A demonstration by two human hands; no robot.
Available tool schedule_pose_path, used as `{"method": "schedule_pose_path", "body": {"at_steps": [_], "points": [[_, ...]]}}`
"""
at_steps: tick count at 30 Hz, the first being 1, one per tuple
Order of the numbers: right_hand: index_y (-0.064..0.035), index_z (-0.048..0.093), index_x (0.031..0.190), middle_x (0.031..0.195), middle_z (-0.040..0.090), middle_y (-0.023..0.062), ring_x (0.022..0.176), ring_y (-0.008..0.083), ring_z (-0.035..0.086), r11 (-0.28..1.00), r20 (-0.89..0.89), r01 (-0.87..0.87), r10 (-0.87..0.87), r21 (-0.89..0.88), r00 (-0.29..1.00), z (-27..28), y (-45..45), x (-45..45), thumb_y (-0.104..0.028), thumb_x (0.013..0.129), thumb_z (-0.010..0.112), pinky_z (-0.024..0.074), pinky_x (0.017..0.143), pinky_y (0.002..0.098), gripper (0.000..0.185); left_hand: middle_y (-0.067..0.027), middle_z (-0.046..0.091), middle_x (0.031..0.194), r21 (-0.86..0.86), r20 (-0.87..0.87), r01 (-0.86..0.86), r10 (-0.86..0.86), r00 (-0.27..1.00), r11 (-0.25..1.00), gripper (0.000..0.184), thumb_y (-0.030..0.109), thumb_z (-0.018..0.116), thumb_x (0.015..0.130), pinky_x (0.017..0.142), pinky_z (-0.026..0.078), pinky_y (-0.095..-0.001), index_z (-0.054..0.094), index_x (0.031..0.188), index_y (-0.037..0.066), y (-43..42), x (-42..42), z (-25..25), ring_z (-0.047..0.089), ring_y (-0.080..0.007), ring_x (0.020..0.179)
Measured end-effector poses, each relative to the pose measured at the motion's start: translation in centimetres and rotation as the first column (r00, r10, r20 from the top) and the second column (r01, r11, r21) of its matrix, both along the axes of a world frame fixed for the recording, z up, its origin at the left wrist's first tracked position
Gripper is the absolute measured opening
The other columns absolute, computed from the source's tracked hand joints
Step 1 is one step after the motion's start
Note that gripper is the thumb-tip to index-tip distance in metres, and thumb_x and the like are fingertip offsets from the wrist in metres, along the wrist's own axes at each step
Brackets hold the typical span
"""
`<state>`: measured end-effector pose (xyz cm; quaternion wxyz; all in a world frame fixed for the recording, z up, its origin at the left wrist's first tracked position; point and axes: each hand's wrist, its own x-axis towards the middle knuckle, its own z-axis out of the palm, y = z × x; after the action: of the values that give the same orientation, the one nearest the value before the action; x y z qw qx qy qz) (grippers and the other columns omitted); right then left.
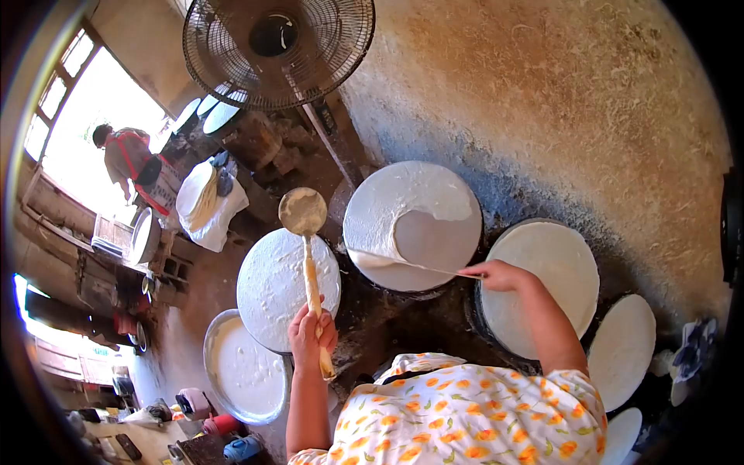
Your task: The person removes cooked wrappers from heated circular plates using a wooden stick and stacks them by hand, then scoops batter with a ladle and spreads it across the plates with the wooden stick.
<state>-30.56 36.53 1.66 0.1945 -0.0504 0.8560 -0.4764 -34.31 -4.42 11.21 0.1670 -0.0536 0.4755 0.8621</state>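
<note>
My left hand (312, 332) is closed around the pale wooden handle of a ladle (302, 211), its round brownish head raised above a round surface covered in lumpy white batter (287, 291). In my right hand (500, 275) is a long thin-handled spreader (418, 266). The spreader's white-coated end rests at the left side of a large round griddle (438, 240). White batter (372, 209) covers part of this griddle, and a smooth greyish patch shows at its middle and right. Below my left hand's side, a wide basin (215, 387) holds white liquid batter.
Another round griddle (542, 287) with a pale layer stands at the right, beside a leaning pale disc (622, 353). A stand fan (279, 54) rises ahead near the wall. At the far left, a person (136, 167) stands by a cloth-covered stack (209, 205).
</note>
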Motion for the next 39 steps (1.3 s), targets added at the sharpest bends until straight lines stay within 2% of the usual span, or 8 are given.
{"method": "schedule_pose_path", "body": {"at_steps": [3,7,13,17,19,25,29,39], "points": [[-0.0177,0.055,0.127,0.114,0.065,0.0089,0.097,0.0162,0.061,0.971,0.183,0.221,-0.234,0.089,0.955,-0.6,1.5,1.9,0.011,0.068,0.044,0.0451,0.082,0.0268,0.067,-0.0048,0.047,0.070,-0.075,-0.002,0.021,-0.021,1.000,0.997,0.029,0.013,0.041,0.095,0.033,0.034,-0.0231,0.052,0.118,-0.001,-0.6,0.9,-0.4,0.038,-0.0081,0.040],[-0.0097,0.055,0.126,0.116,0.063,0.0131,0.103,0.0186,0.060,0.926,-0.125,0.369,-0.377,-0.084,0.918,-4.5,-5.3,0.8,0.010,0.071,0.044,0.0428,0.087,0.0249,0.060,-0.0048,0.047,0.070,-0.050,0.017,0.063,-0.063,0.998,0.997,0.029,0.012,0.041,0.095,0.033,0.035,-0.0240,0.052,0.118,-0.001,1.1,0.7,-0.4,0.038,-0.0086,0.041],[-0.0136,0.060,0.121,0.102,0.068,0.0093,0.085,0.0124,0.063,0.919,0.208,0.394,-0.388,0.014,0.898,-0.1,-4.9,11.7,0.004,0.074,0.050,0.0482,0.078,0.0263,0.052,-0.0042,0.046,0.071,-0.067,-0.024,0.159,-0.161,0.987,0.985,0.030,0.013,0.041,0.095,0.033,0.034,-0.0229,0.051,0.119,-0.002,-0.6,0.4,-0.3,0.037,-0.0078,0.041],[-0.0171,0.061,0.120,0.096,0.069,0.0103,0.076,0.0131,0.064,0.821,-0.070,0.563,-0.570,-0.098,0.819,-2.0,-12.1,13.2,0.000,0.074,0.053,0.0500,0.072,0.0271,0.050,-0.0039,0.046,0.071,-0.071,-0.054,0.239,-0.243,0.969,0.969,0.030,0.013,0.041,0.095,0.034,0.033,-0.0224,0.051,0.119,-0.002,-2.7,-0.2,-0.6,0.037,-0.0073,0.042],[-0.0203,0.061,0.119,0.097,0.064,0.0196,0.080,0.0286,0.066,0.830,-0.387,0.533,-0.551,-0.163,0.740,-4.0,-17.6,10.9,-0.004,0.075,0.056,0.0518,0.073,0.0336,0.047,-0.0037,0.046,0.071,-0.042,-0.067,0.277,-0.279,0.958,0.960,0.030,0.013,0.042,0.095,0.034,0.033,-0.0223,0.050,0.119,-0.003,-3.7,-0.2,-0.3,0.037,-0.0071,0.042],[-0.0383,0.044,0.132,0.076,0.055,0.0153,0.062,0.0342,0.061,0.550,-0.361,0.546,-0.414,0.632,0.836,-4.9,-23.7,12.7,-0.010,0.087,0.046,0.0505,0.057,0.0443,0.053,-0.0030,0.044,0.067,-0.048,-0.091,0.294,-0.297,0.951,0.955,0.030,0.013,0.040,0.094,0.030,0.033,-0.0211,0.052,0.116,-0.004,-9.1,-0.4,-0.2,0.035,-0.0058,0.038],[-0.0344,0.044,0.133,0.075,0.055,0.0154,0.060,0.0333,0.059,0.386,-0.382,0.581,-0.479,0.717,0.790,-3.8,-23.5,17.3,-0.007,0.087,0.045,0.0488,0.054,0.0434,0.054,-0.0031,0.044,0.068,-0.082,-0.122,0.303,-0.311,0.942,0.950,0.029,0.012,0.041,0.094,0.031,0.034,-0.0206,0.052,0.116,-0.002,-12.8,-0.6,-1.0,0.037,-0.0063,0.039],[-0.0335,0.041,0.134,0.081,0.061,0.0180,0.069,0.0343,0.063,0.541,-0.326,0.568,-0.481,0.620,0.814,-5.0,-30.3,10.1,-0.011,0.089,0.042,0.0508,0.059,0.0451,0.050,-0.0037,0.045,0.068,-0.079,-0.100,0.378,-0.384,0.918,0.923,0.027,0.012,0.039,0.094,0.034,0.035,-0.0228,0.050,0.115,-0.001,-15.0,-1.1,-0.7,0.039,-0.0080,0.041]]}}
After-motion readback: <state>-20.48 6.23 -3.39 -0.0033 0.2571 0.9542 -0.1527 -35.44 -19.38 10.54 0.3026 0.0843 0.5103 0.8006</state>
